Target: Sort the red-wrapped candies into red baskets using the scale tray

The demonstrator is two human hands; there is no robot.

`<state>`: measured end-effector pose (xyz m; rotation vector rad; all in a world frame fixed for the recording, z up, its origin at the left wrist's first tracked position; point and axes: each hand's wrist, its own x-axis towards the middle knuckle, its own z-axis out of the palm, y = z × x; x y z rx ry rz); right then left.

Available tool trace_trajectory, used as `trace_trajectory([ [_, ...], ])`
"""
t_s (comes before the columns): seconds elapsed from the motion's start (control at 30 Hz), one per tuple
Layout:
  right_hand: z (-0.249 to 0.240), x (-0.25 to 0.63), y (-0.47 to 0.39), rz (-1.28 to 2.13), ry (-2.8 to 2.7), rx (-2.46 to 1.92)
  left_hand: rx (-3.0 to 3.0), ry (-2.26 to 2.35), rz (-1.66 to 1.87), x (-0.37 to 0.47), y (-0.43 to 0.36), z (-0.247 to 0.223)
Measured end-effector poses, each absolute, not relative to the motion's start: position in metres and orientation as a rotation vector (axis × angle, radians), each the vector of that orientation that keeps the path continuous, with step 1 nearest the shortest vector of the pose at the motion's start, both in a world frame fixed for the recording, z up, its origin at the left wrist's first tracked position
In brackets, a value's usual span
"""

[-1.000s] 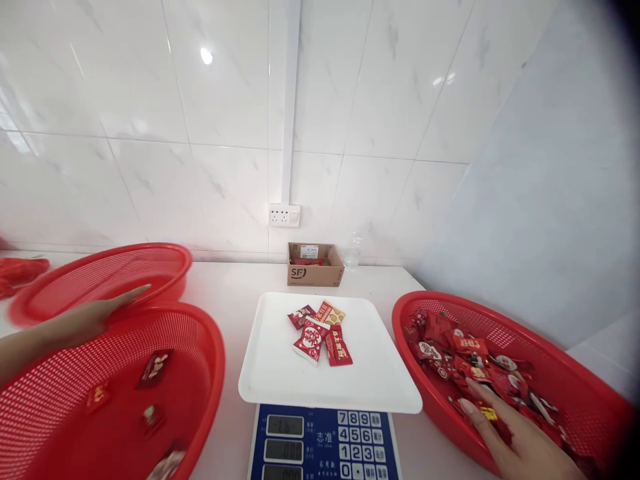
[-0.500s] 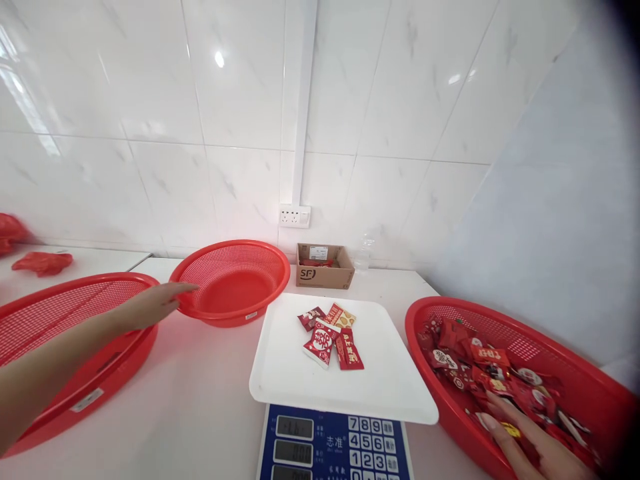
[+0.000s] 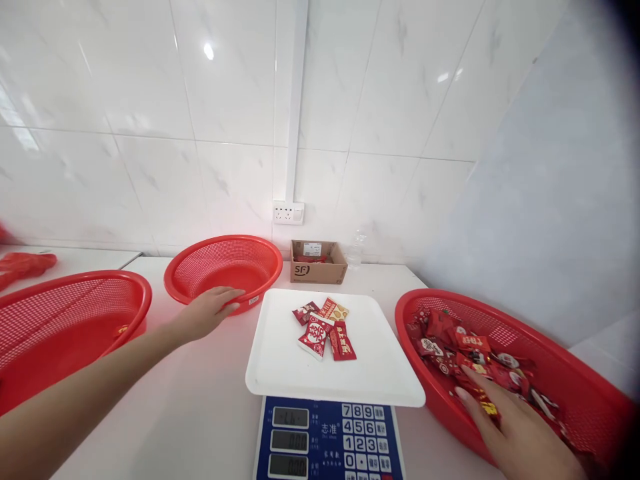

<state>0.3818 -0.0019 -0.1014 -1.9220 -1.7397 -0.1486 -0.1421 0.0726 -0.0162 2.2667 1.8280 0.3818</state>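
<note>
Several red candy packets [image 3: 316, 336] lie grouped on the white tray [image 3: 280, 373] of a blue scale [image 3: 327, 440]. My left hand [image 3: 213, 312] is over the table by the front rim of the middle red basket [image 3: 173, 277], its fingers extended, holding nothing. At the right, my right hand [image 3: 510, 420] reaches into a red basket [image 3: 590, 400] of wrapped candies [image 3: 470, 341]. Its thumb and fingers are around a red and gold packet [image 3: 487, 403].
Another red basket [image 3: 107, 303] stands at the left, with a small wrapped item inside. Behind the tray are a cardboard box [image 3: 320, 272] and a clear plastic object [image 3: 356, 250]. Red plastic [image 3: 25, 265] lies at far left.
My left hand has moved right, from between the two left baskets toward the tray. My right hand has closed in on a packet. The view has shifted slightly.
</note>
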Motion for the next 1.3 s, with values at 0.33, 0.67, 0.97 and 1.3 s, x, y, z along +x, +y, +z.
trace_trajectory([
  [0.33,-0.042,0.214,0.027,0.246,-2.263,-1.438,2.533,1.528,0.352,0.02,0.064,-0.013],
  [0.67,-0.04,0.199,0.038,0.373,-2.39,-1.579,2.455,1.71,0.369,0.01,0.063,-0.015],
  [0.97,-0.039,0.197,0.04,0.422,-2.381,-1.637,2.343,2.131,0.498,-0.064,0.106,0.01],
  [1.3,-0.029,0.186,0.054,0.456,-2.504,-1.653,2.497,1.704,0.3,0.012,0.109,-0.028],
])
